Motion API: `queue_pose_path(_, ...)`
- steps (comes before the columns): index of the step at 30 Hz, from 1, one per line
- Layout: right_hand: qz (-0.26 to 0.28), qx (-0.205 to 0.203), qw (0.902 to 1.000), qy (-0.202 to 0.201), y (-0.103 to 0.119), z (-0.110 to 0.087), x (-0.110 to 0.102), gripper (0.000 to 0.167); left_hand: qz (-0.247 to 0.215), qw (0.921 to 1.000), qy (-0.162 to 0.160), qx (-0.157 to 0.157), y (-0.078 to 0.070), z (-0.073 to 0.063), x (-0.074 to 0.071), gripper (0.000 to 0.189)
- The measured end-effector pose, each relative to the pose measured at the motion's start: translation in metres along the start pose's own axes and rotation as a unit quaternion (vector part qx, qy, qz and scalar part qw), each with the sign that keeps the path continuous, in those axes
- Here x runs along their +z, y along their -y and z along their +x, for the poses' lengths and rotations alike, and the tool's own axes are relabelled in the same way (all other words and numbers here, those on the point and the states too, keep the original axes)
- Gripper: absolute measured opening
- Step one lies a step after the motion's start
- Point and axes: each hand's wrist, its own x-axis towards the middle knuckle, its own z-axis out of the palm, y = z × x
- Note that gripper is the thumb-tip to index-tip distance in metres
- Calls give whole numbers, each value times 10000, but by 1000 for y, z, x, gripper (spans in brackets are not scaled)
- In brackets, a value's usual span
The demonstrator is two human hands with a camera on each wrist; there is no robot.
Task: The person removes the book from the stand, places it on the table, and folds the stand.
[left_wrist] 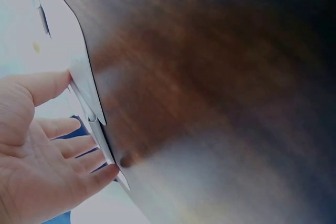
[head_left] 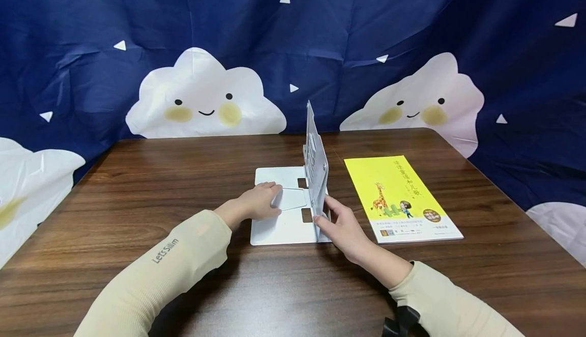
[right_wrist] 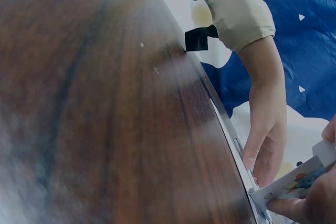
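Note:
A white book stand lies in the middle of the table, its flat base on the wood and its panel raised nearly upright. My left hand rests on the base's left part; in the left wrist view that hand has its thumb at the plate's edge and its fingers stretched out. With thumb and fingers on either side, my right hand pinches the raised panel low at its near edge. In the right wrist view, the panel shows a coloured print, partly covered by the right hand.
A yellow book with a giraffe on its cover lies flat to the right of the stand. Around both is the dark brown wooden table. Behind its far edge hangs a blue curtain with cloud faces. A black strap hangs at the right sleeve.

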Motion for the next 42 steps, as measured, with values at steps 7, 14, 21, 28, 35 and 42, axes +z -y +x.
queue_pose_path(7,-54,136,9999,-46,0,0,0,52,-21,10000,-13,6,0,0,0,57)
queue_pose_path(14,-86,187,9998,-66,0,-1,1,52,-84,9999,-90,21,3,-1,0,58)
queue_pose_path(21,-83,126,9999,-69,-1,0,1,51,-548,9964,-569,312,4,-2,-9,53)
queue_pose_path(28,-173,100,9998,-87,1,1,0,50,-1346,9780,-1530,439,-7,-2,-44,51)
queue_pose_path(35,-54,113,9998,-123,1,0,0,50,-2571,9376,-2241,681,-39,5,-77,46)
queue_pose_path(42,-57,125,9999,-104,0,1,1,49,-3174,9092,-2593,735,-60,7,-89,46)
